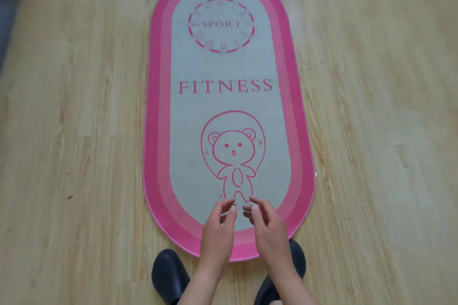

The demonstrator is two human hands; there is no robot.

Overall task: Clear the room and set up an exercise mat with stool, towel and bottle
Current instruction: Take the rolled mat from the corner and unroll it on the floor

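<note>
Two hands inspected: left hand (218, 228), then right hand (269, 228) — both loosely curled, holding nothing — hover side by side. Exercise mat (229, 106) lies flat beneath and ahead of them. Advice: smooth the near edge outward, confirm no curl remains.

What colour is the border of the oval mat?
Pink, in banded shades, around the oval exercise mat with its pale grey centre; head view.
</note>
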